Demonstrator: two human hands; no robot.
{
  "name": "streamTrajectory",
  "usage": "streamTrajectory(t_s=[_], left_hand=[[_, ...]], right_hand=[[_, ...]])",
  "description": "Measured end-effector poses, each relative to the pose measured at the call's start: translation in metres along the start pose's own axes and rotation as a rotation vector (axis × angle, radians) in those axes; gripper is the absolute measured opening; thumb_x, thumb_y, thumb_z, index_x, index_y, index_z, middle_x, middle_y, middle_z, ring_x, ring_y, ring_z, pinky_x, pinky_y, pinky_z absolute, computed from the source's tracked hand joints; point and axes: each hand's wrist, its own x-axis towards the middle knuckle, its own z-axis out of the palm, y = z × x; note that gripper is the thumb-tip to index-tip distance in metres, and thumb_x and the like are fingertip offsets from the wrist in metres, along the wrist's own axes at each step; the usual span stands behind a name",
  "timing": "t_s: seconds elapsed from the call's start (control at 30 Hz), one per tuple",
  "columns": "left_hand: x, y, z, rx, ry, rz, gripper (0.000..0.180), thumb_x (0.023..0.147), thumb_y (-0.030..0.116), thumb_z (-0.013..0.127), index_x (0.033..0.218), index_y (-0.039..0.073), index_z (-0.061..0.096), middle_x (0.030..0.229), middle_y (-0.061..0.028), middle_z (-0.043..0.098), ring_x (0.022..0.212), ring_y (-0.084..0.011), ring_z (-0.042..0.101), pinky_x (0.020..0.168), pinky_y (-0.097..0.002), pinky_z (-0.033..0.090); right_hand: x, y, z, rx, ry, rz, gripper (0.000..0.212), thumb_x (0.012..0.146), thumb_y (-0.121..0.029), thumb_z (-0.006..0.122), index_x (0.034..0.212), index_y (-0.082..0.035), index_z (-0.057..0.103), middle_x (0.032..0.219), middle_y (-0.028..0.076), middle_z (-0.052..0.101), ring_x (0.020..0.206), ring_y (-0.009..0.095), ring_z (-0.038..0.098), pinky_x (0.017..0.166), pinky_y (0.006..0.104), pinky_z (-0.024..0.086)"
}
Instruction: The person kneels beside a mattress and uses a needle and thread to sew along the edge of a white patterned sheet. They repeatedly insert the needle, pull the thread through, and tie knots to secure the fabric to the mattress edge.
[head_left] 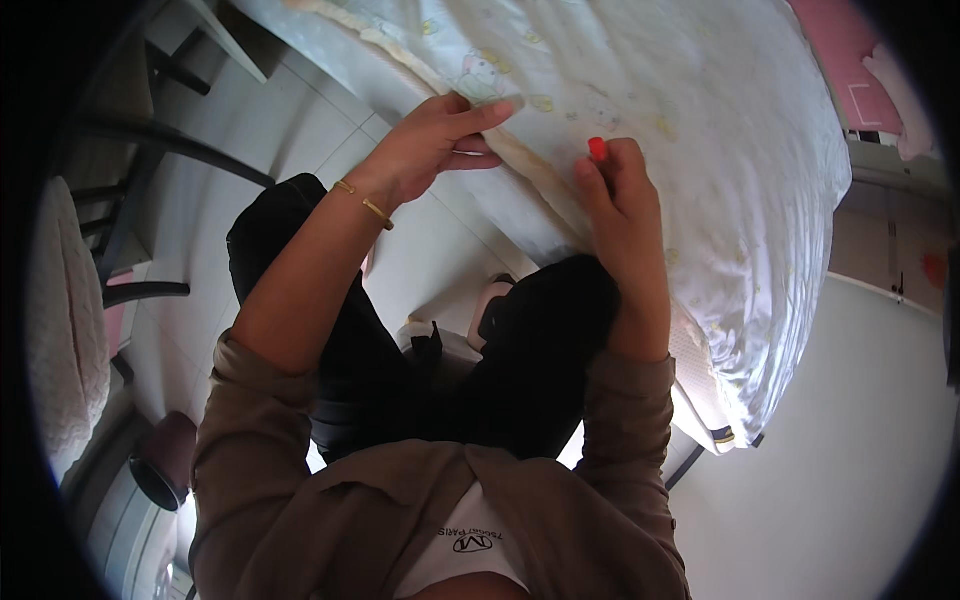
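Observation:
My left hand (pixel 435 145) is over the near-left edge of the bed, its thumb stretched out and its other fingers bent. A small, pale, blurred thing (pixel 513 104) shows at the thumb tip; its kind is unclear. My right hand (pixel 625 195) is closed above the bedding, with a small bright red cap-like piece (pixel 598 149) sticking up between thumb and fingers. Whatever else this hand holds is hidden in the fist. The two hands are apart. Under them lies a white bed sheet (pixel 690 190) with faint yellow and pink prints.
A peach-coloured edging (pixel 540 175) runs along the bed's near side. Dark chair parts (pixel 180 150) and a quilted pale cover (pixel 72 320) stand at the left. A dark bin-like container (pixel 165 460) is at lower left. Pink bedding (pixel 835 60) lies at far right. My knees are close to the bed.

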Motion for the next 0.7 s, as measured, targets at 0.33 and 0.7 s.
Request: streamTrajectory(t_s=[0.33,0.7], left_hand=[[0.012,-0.007,0.0,-0.018,-0.044,0.051,0.057,0.083,0.031,0.072,0.122,-0.006,0.051,0.113,-0.0101,0.06,0.104,-0.0184,0.06,0.092,-0.0317,0.051],[0.012,-0.009,-0.002,-0.029,-0.01,0.041,0.05,0.082,0.032,0.074,0.117,0.001,0.057,0.108,-0.0041,0.062,0.1,-0.0133,0.059,0.091,-0.0287,0.047]], right_hand=[[0.001,-0.001,0.008,-0.186,0.037,-0.08,0.014,0.093,-0.015,0.056,0.099,-0.004,0.058,0.07,0.011,0.059,0.059,0.02,0.053,0.058,0.0303,0.042],[-0.003,-0.016,0.011,-0.313,0.033,-0.069,0.009,0.088,-0.013,0.059,0.095,-0.007,0.062,0.07,0.013,0.061,0.06,0.029,0.059,0.057,0.0343,0.045]])
